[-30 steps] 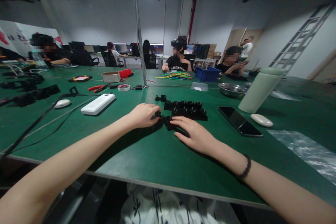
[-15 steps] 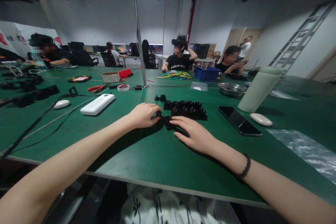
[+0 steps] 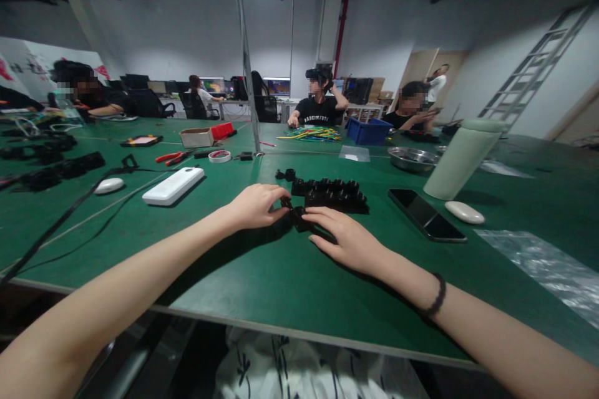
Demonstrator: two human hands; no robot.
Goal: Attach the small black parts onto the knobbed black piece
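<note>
A small black part [image 3: 298, 218] with a raised round piece lies on the green table [image 3: 253, 274] between my hands. My left hand [image 3: 255, 206] is closed, its thumb and fingertips pinching a slim black end piece [image 3: 286, 202] at the part's left side. Whether that end piece is joined to the part, I cannot tell. My right hand [image 3: 344, 237] rests on the table with fingers stretched out, fingertips touching the part's right edge. Just beyond stand rows of similar black parts [image 3: 330, 190], and a smaller black piece [image 3: 285, 174] lies at their left.
A white power bank [image 3: 174, 187] lies left, with red-handled pliers [image 3: 169, 157] behind it. On the right are a phone [image 3: 427, 215], a pale green bottle [image 3: 461, 159], a white oval case [image 3: 465, 212] and plastic film [image 3: 538, 268]. A blue bin [image 3: 369, 132] stands farther back. Several people sit around.
My left hand has shifted very slightly right, bringing the pinched black end piece closer to the part. My right hand has stayed nearly still.
</note>
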